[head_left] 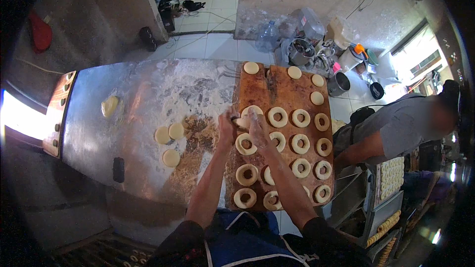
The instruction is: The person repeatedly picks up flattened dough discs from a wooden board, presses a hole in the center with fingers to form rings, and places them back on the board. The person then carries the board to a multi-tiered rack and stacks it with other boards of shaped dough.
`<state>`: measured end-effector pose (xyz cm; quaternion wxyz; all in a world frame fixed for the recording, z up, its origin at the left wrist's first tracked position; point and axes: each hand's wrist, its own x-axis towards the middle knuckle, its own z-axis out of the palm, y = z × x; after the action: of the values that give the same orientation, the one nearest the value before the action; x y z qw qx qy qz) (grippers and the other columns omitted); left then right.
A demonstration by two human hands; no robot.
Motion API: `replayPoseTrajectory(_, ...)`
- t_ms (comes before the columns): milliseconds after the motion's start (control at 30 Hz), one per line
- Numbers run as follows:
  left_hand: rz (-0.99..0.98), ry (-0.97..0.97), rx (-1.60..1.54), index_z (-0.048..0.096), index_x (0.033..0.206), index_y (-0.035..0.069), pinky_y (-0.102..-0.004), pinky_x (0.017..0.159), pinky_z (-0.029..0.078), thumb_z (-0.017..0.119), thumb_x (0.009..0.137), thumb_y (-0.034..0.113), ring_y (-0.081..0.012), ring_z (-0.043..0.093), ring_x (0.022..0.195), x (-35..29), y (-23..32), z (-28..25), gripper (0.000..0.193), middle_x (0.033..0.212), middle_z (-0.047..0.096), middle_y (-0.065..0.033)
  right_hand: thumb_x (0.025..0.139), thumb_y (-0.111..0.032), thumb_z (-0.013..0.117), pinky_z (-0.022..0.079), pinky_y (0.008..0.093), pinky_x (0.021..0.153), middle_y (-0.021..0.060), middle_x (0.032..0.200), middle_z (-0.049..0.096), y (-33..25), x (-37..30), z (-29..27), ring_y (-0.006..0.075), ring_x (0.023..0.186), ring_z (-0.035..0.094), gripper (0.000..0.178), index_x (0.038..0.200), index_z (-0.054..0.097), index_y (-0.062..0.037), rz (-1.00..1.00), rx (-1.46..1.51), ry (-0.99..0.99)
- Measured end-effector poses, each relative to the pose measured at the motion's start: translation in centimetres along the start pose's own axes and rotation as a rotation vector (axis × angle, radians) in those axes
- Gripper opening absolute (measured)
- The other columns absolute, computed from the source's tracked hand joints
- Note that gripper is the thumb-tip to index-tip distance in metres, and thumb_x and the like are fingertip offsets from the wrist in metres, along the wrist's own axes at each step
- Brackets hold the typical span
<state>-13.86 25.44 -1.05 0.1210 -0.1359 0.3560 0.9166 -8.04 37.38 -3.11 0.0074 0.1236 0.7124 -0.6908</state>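
Both hands are together over the left part of a wooden board [279, 91]. Between them is a pale piece of dough [242, 122], pinched by my left hand [228, 124] and by the fingers of my right hand [257, 127]. Just beyond the fingers the edge of another dough piece [253, 110] shows, partly covered by the right hand. Rows of dough rings [301, 118] lie around and nearer to me, some hidden under my right forearm. Flat dough rounds without holes [294, 72] sit along the board's far and right edges.
A floured metal table [99, 133] extends left, with three dough rounds [171, 158] and a dough lump [110, 106]. A co-worker [396, 123] leans in at right beside a rack with trays of dough [391, 178]. Pots and a water jug [267, 34] stand on the floor beyond.
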Motion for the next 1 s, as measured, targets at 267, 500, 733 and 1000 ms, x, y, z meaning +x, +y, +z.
replayPoseTrajectory(267, 0.212, -0.156, 0.318, 0.053, 0.084, 0.003, -0.0404, 0.064, 0.042, 0.037, 0.102, 0.042, -0.0172, 0.050, 0.069, 4.4, -3.2, 1.5, 0.046, 0.078, 0.056, -0.0038, 0.102, -0.046, 0.041, 0.032, 0.0324, 0.050, -0.0003, 0.062, 0.045, -6.3, 2.9, -2.4, 0.0087, 0.060, 0.037, 0.052, 0.074, 0.051, -0.0039, -0.133, -0.103, 0.032)
replayPoseTrajectory(500, 0.397, 0.025, 0.557, 0.056, 0.096, 0.001, -0.0396, 0.073, 0.048, 0.038, 0.103, 0.041, -0.0207, 0.055, 0.078, 8.3, -4.4, 3.8, 0.045, 0.086, 0.060, -0.0072, 0.095, -0.033, 0.062, 0.045, 0.0283, 0.059, -0.0009, 0.080, 0.059, -8.2, 6.6, -5.1, 0.0090, 0.071, 0.049, 0.034, 0.094, 0.063, 0.0009, -0.192, 0.025, -0.084)
replayPoseTrajectory(733, 0.350, 0.218, 1.585, 0.062, 0.104, -0.001, -0.0448, 0.088, 0.048, 0.049, 0.099, 0.033, -0.0365, 0.060, 0.100, 14.4, -3.1, 6.0, 0.037, 0.098, 0.065, -0.0194, 0.082, -0.030, 0.072, 0.048, 0.0485, 0.085, 0.0266, 0.109, 0.060, -8.3, 10.1, -7.0, 0.0390, 0.106, 0.060, 0.064, 0.124, 0.043, 0.0087, -0.010, -0.708, 0.161)
replayPoseTrajectory(1000, 0.695, -0.263, 1.564, 0.065, 0.100, 0.002, -0.0476, 0.088, 0.046, 0.069, 0.084, 0.019, -0.0345, 0.060, 0.095, 12.0, -2.4, 4.4, 0.023, 0.096, 0.065, -0.0166, 0.077, -0.025, 0.076, 0.046, 0.0490, 0.088, 0.0221, 0.112, 0.058, -4.6, 9.2, -20.1, 0.0379, 0.109, 0.055, 0.053, 0.113, 0.054, 0.0065, -0.250, -1.324, 0.799)
